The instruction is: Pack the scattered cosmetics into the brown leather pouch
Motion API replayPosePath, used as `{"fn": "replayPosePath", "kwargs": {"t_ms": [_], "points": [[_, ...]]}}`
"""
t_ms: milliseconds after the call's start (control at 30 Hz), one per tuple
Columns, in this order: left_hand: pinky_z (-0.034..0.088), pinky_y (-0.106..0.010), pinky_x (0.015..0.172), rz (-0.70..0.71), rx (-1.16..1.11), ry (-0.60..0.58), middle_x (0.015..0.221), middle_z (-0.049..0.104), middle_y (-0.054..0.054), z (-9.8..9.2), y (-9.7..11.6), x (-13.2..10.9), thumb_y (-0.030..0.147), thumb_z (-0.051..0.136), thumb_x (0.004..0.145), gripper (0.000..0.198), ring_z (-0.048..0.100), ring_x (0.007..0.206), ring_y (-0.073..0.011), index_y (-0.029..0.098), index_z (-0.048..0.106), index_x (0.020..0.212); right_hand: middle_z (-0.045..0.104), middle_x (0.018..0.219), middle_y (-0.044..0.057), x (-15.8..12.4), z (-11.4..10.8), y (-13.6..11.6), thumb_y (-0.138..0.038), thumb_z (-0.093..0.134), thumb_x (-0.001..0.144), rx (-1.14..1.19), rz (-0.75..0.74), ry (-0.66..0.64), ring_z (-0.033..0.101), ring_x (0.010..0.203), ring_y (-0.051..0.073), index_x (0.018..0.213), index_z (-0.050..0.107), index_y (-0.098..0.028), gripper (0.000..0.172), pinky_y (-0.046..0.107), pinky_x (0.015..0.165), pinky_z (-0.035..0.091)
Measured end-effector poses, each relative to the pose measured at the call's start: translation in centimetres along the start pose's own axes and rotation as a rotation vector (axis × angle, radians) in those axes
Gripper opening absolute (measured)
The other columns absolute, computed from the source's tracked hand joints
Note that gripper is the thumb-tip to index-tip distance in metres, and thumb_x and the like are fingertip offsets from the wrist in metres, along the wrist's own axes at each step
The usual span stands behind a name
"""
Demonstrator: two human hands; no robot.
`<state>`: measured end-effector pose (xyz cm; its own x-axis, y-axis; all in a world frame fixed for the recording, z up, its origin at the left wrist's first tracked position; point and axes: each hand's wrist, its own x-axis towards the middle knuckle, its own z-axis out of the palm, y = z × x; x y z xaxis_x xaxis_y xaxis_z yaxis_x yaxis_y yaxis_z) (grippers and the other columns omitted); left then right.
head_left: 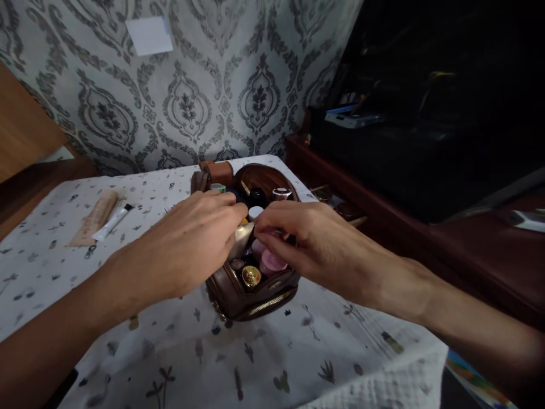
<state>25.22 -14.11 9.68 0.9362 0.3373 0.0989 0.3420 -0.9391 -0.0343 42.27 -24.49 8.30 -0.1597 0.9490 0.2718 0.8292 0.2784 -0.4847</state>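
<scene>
A brown cosmetic bag point(264, 301) with a gold zipper stands unzipped on the cloth, packed with cosmetics. My left hand point(196, 238) reaches over its left side, fingers curled down into it; their tips are hidden. Beside its thumb a pale gold tube point(240, 241) stands tilted, its corner close to my right fingertips. My right hand point(304, 230) comes in from the right, fingers bent and pressed together over the contents; what they grip is unclear. Around the hands show a white cap point(255, 213), a pink jar point(272, 262), a round gold cap point(251, 276) and a silver-rimmed lid point(281, 194).
A beige tube point(96, 218) and a small white tube with black cap point(111, 222) lie on the patterned white cloth point(255, 363) at left. Behind rises a papered wall point(187, 108). Dark red furniture point(468, 250) borders the right side.
</scene>
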Motion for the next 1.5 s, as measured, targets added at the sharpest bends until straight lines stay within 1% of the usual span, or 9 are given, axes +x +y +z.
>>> {"fn": "replayPosePath", "kwargs": {"t_ms": [167, 267, 400, 533, 700, 867, 1067, 1267, 1500], "points": [[0.046, -0.040, 0.082, 0.073, -0.053, 0.034, 0.081, 0.056, -0.003, -0.2, -0.4, 0.0, 0.013, 0.042, 0.090, 0.019, 0.056, 0.081, -0.0223, 0.023, 0.043, 0.073, 0.067, 0.082, 0.002, 0.2, 0.3, 0.1, -0.008, 0.056, 0.094, -0.021, -0.014, 0.010, 0.059, 0.074, 0.012, 0.073, 0.066, -0.014, 0.024, 0.025, 0.070, 0.041], [0.045, -0.043, 0.091, 0.100, -0.095, 0.044, 0.077, 0.053, -0.002, -0.3, -0.5, -0.1, 0.012, 0.039, 0.087, 0.021, 0.054, 0.079, -0.0213, 0.024, 0.037, 0.070, 0.067, 0.073, 0.000, 0.2, 0.4, 0.1, -0.010, 0.055, 0.096, 0.041, 0.026, -0.012, 0.058, 0.066, 0.010, 0.077, 0.068, -0.014, 0.023, 0.024, 0.064, 0.041], [0.043, -0.044, 0.095, 0.108, -0.109, 0.083, 0.074, 0.050, -0.002, -0.2, -0.5, -0.2, 0.012, 0.039, 0.087, 0.022, 0.053, 0.079, -0.0210, 0.024, 0.035, 0.068, 0.066, 0.070, -0.002, 0.2, 0.5, 0.1, -0.008, 0.055, 0.094, 0.065, 0.022, -0.037, 0.058, 0.064, 0.009, 0.070, 0.064, -0.015, 0.026, 0.023, 0.064, 0.040], [0.043, -0.042, 0.091, 0.120, -0.090, 0.091, 0.074, 0.052, -0.002, 0.1, -0.6, -0.2, 0.013, 0.037, 0.090, 0.025, 0.052, 0.077, -0.0210, 0.023, 0.040, 0.067, 0.064, 0.068, -0.001, 0.2, 0.3, 0.0, -0.009, 0.054, 0.095, 0.063, 0.032, -0.061, 0.056, 0.063, 0.010, 0.066, 0.060, -0.015, 0.031, 0.024, 0.064, 0.038], [0.043, -0.039, 0.077, 0.038, -0.070, 0.025, 0.082, 0.057, -0.006, 0.2, -0.5, -0.2, 0.020, 0.036, 0.096, 0.025, 0.053, 0.085, -0.0244, 0.021, 0.052, 0.077, 0.063, 0.073, 0.001, 0.4, 0.3, -0.1, -0.008, 0.052, 0.096, -0.006, 0.020, -0.075, 0.055, 0.069, 0.012, 0.065, 0.056, -0.016, 0.032, 0.026, 0.068, 0.038], [0.044, -0.039, 0.077, -0.006, -0.078, -0.023, 0.088, 0.059, -0.007, 0.1, -0.4, -0.2, 0.021, 0.036, 0.098, 0.025, 0.053, 0.091, -0.0257, 0.019, 0.058, 0.084, 0.065, 0.077, 0.002, 0.5, 0.4, -0.1, -0.010, 0.053, 0.096, -0.042, 0.015, -0.076, 0.055, 0.070, 0.012, 0.071, 0.058, -0.016, 0.026, 0.025, 0.068, 0.037], [0.047, -0.040, 0.080, -0.014, -0.126, 0.021, 0.094, 0.059, -0.007, 0.1, -0.4, -0.4, 0.020, 0.038, 0.098, 0.021, 0.054, 0.095, -0.0256, 0.019, 0.057, 0.089, 0.062, 0.068, -0.002, 0.1, 0.4, 0.2, -0.016, 0.051, 0.099, 0.040, 0.048, -0.050, 0.053, 0.062, 0.009, 0.075, 0.059, -0.016, 0.025, 0.022, 0.061, 0.036], [0.049, -0.039, 0.085, -0.042, -0.247, 0.151, 0.101, 0.062, -0.007, 0.4, -0.4, -0.8, 0.024, 0.032, 0.104, 0.028, 0.056, 0.102, -0.0239, 0.020, 0.057, 0.093, 0.062, 0.071, -0.003, 0.1, 0.2, -0.1, -0.012, 0.054, 0.097, 0.006, 0.059, -0.043, 0.052, 0.063, 0.010, 0.090, 0.065, -0.016, 0.013, 0.023, 0.062, 0.035], [0.048, -0.037, 0.102, -0.066, -0.324, 0.405, 0.124, 0.065, -0.008, 1.4, -1.4, -1.9, 0.031, 0.034, 0.106, 0.029, 0.057, 0.124, -0.0216, 0.020, 0.060, 0.113, 0.065, 0.077, 0.001, 0.0, 0.0, -0.2, -0.011, 0.051, 0.097, -0.001, 0.037, -0.100, 0.057, 0.070, 0.012, 0.080, 0.064, -0.016, 0.022, 0.025, 0.066, 0.038]]}}
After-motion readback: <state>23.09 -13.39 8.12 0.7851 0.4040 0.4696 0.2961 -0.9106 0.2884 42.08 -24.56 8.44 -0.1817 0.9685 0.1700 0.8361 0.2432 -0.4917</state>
